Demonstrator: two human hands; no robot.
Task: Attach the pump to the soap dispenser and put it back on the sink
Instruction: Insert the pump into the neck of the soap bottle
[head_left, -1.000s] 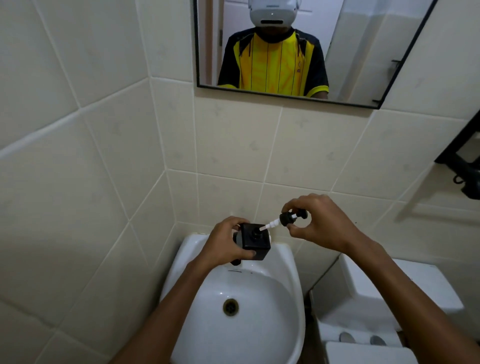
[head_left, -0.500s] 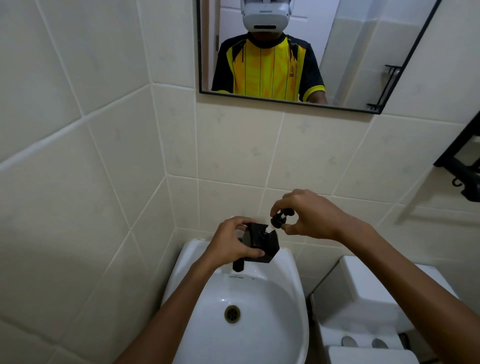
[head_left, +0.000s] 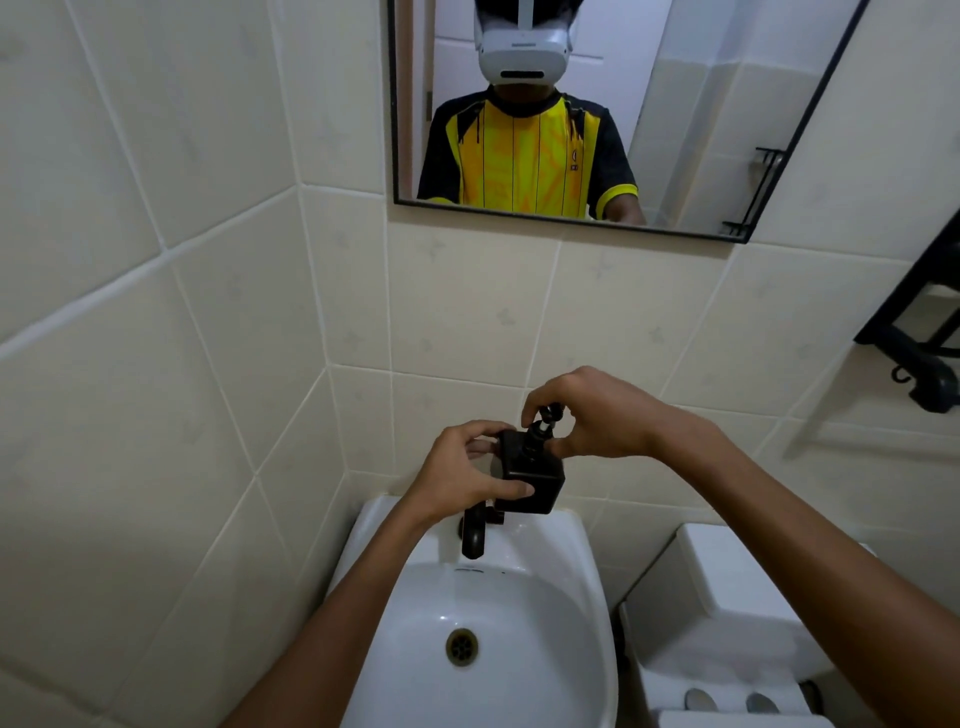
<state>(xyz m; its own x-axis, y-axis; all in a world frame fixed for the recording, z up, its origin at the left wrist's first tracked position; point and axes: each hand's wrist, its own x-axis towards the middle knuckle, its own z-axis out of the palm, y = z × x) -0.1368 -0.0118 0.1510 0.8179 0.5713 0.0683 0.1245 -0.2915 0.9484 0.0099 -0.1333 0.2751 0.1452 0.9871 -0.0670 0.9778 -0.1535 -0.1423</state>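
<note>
A black square soap dispenser (head_left: 535, 480) is held above the back rim of the white sink (head_left: 592, 597), tilted a little, with my left hand (head_left: 467, 475) wrapped around its left side. The black pump (head_left: 540, 426) stands in the dispenser's top opening, its head pinched by the fingers of my right hand (head_left: 592, 415). The pump's tube is hidden inside the bottle.
A black tap (head_left: 474, 532) rises from the sink's back rim just below the dispenser. A white toilet tank (head_left: 727, 613) stands to the right of the sink. Tiled walls close in on the left and behind. A mirror (head_left: 701, 104) hangs above, a black rack (head_left: 924, 332) on the right.
My right hand has swung the pump from sideways to upright and pushed its white tube down into the dispenser. Both hands have drifted slightly toward the wall.
</note>
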